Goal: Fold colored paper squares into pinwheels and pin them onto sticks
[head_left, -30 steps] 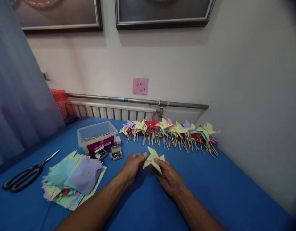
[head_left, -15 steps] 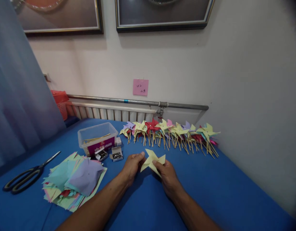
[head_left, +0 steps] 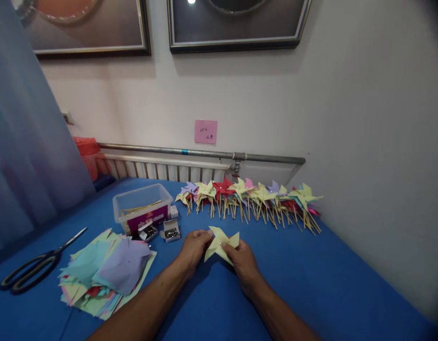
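A pale yellow paper pinwheel (head_left: 217, 242) faces up above the blue-covered table. My right hand (head_left: 244, 265) pinches it, thumb on the front by its centre and fingers behind. Close against the pinwheel's left side is my left hand (head_left: 193, 250), its fingers curled closed and its thumb near the upper blade. Whatever those fingers hold is hidden from view. No stick shows below the pinwheel.
Finished pinwheels on sticks (head_left: 240, 194) lie in a row at the back. On the left are a stack of cut paper (head_left: 123, 265), scissors (head_left: 41, 265), a plastic tub (head_left: 142, 206) with thin sticks, and small boxes of metal pins (head_left: 171, 232). A radiator (head_left: 151, 168) stands behind.
The view has shifted slightly. Both hands and the pinwheel have moved a little left and down in the picture, and the pinwheel has turned slightly. The grips look the same.
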Demonstrator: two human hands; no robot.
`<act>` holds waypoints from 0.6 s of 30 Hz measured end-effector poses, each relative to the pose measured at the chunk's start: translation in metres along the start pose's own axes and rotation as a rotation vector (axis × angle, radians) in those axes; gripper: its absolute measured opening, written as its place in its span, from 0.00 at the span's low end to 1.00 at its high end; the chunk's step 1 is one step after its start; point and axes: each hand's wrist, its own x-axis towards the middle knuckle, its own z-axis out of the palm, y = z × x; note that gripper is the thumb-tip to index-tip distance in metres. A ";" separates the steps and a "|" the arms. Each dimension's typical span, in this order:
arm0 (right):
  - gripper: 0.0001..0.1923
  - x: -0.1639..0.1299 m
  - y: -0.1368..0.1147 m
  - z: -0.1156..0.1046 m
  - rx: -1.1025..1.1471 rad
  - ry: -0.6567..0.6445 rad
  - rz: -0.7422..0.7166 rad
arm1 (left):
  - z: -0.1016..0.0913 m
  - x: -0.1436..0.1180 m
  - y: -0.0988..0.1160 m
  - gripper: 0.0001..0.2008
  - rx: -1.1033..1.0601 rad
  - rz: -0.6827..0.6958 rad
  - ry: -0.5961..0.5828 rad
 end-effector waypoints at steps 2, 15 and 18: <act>0.19 0.000 0.001 0.000 -0.015 -0.001 -0.006 | 0.000 0.001 -0.002 0.23 0.004 0.005 0.005; 0.21 0.010 0.014 -0.004 -0.089 0.008 -0.049 | -0.021 0.014 0.007 0.16 0.297 0.317 0.214; 0.19 0.008 0.012 -0.003 -0.117 0.002 -0.059 | -0.034 0.014 0.018 0.15 0.361 0.399 0.298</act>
